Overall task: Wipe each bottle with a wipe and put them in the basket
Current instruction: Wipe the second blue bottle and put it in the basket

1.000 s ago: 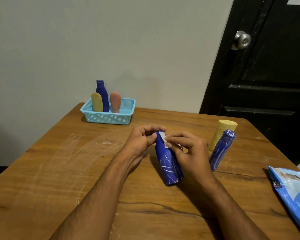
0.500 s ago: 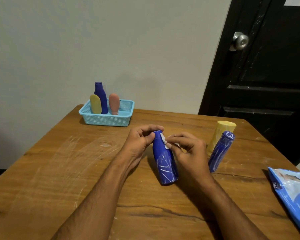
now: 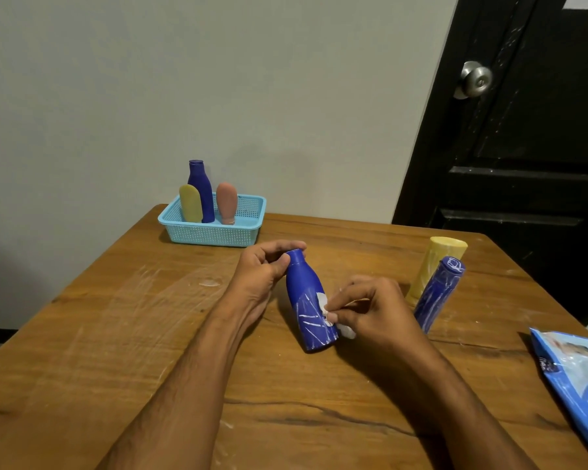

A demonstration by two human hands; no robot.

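A blue bottle (image 3: 304, 293) with white streaks stands tilted on the wooden table (image 3: 116, 334). My left hand (image 3: 262, 273) grips its neck. My right hand (image 3: 370, 310) pinches a small white wipe (image 3: 326, 308) against the bottle's lower side. At the back left stands a light blue basket (image 3: 218, 232) holding a dark blue bottle (image 3: 201, 188), a yellow bottle (image 3: 190, 203) and a pink bottle (image 3: 227, 201). To the right a yellow bottle (image 3: 435, 262) and a streaked blue bottle (image 3: 438, 293) stand upside down.
A blue wipes packet (image 3: 577, 378) lies at the table's right edge. A grey wall is behind the table, and a black door (image 3: 523, 164) with a metal knob (image 3: 476, 79) is at the right.
My right hand slid the wipe from the bottle's neck down to its lower body. My left hand still holds the neck. The camera tilted slightly.
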